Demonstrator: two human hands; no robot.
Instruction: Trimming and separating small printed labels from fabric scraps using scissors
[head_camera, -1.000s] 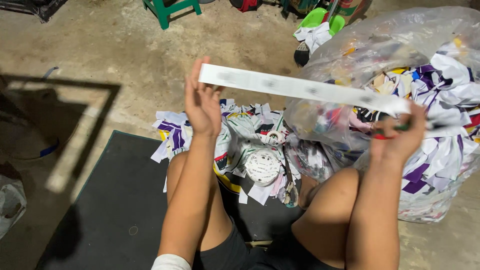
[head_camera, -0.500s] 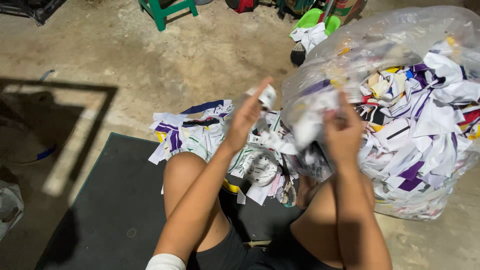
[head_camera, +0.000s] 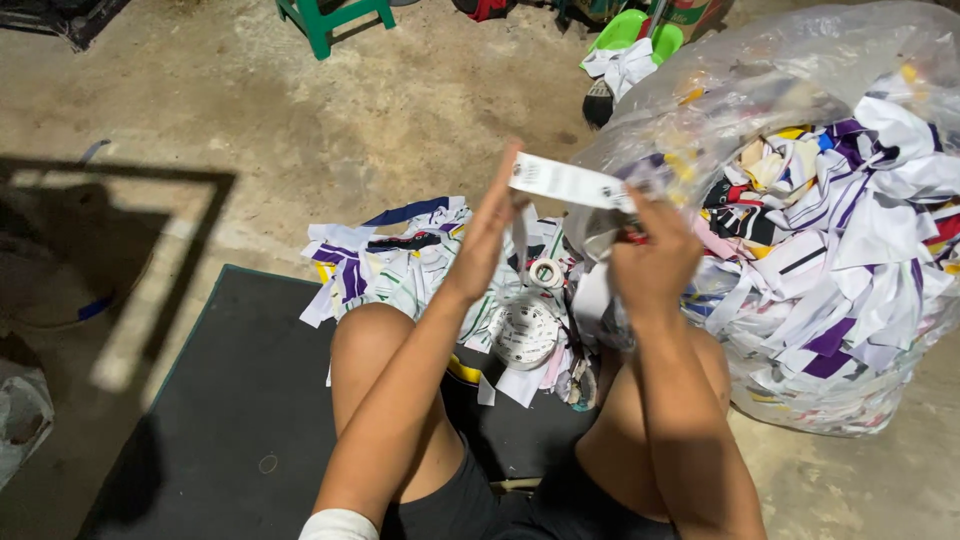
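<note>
Partly hidden: strip (head_camera: 570, 183) (behind right hand (head_camera: 652, 262)).

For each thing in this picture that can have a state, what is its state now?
White strip: held up between both hands, short span showing.
Left hand: fingers flat against the strip's left end.
Right hand: closed on the strip's right end.
Clear plastic bag: open, full of fabric scraps.
Scrap pile: spread loose on the floor.
Tape roll: lying flat on the pile.

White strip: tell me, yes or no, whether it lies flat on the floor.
No, both hands, left and right, hold the white strip up in the air.
</note>
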